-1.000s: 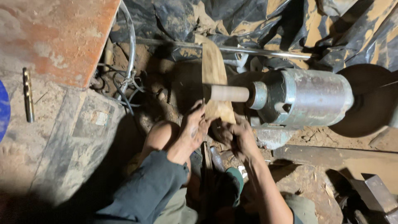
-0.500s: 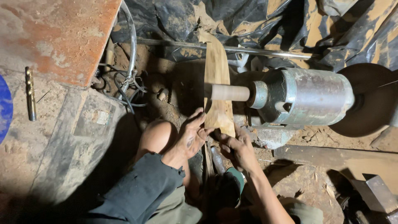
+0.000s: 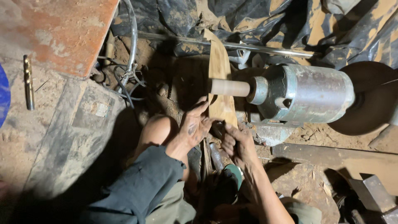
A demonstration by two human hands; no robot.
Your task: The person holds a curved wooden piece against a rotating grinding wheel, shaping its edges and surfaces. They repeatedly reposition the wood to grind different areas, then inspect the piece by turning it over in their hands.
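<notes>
Left hand [image 3: 195, 126] spread flat on wooden plank [image 3: 219, 74]; right hand [image 3: 236, 141] grip pinching plank's lower end, beside motor [image 3: 306, 93].

Small pale rectangular label [image 3: 99, 109], stuck on grey stone slab [image 3: 70, 137], left of knee

Rust-red metal sheet [image 3: 58, 29] at upper left, brass-coloured drill bit [image 3: 28, 82] lying on the dusty slab, tangled wires [image 3: 124, 79], crumpled black plastic sheeting [image 3: 265, 20] along the top, dark round disc [image 3: 369, 99] at right, blue object [image 3: 3, 95] at left edge
</notes>
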